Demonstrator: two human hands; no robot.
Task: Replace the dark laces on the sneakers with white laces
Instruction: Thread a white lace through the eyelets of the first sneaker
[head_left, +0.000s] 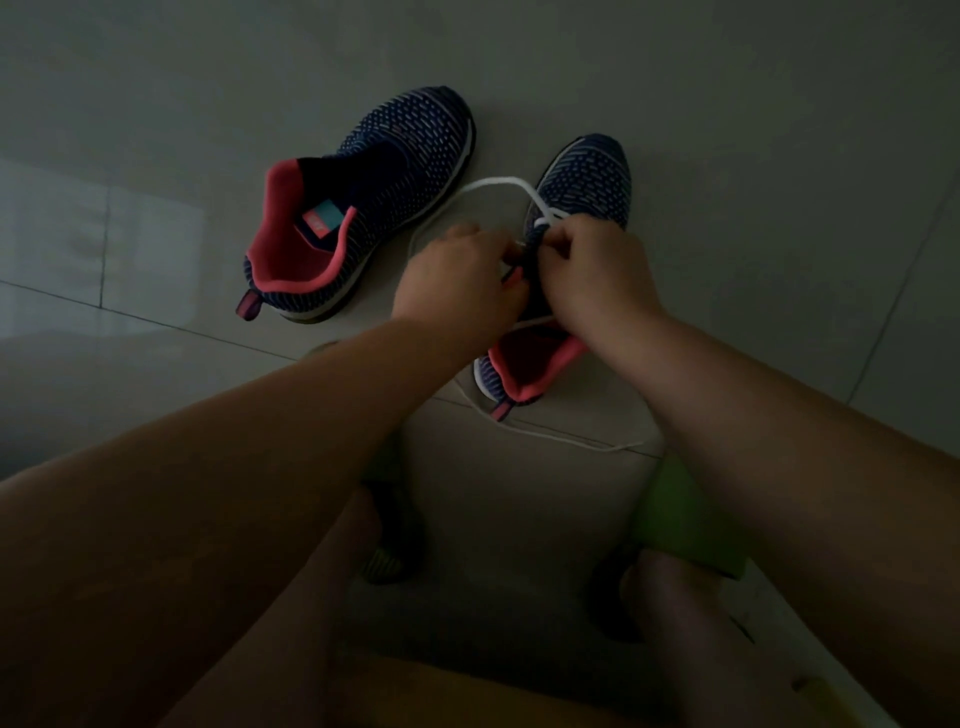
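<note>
Both hands work over the near sneaker on the floor. The left hand and the right hand each pinch the white lace at its eyelets, and the lace loops away past the toe. The other sneaker sits just left of it, with no lace in it.

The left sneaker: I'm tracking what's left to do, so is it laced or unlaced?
Unlaced. The left sneaker shows no lace across its tongue, and both hands work on the other sneaker.
</note>
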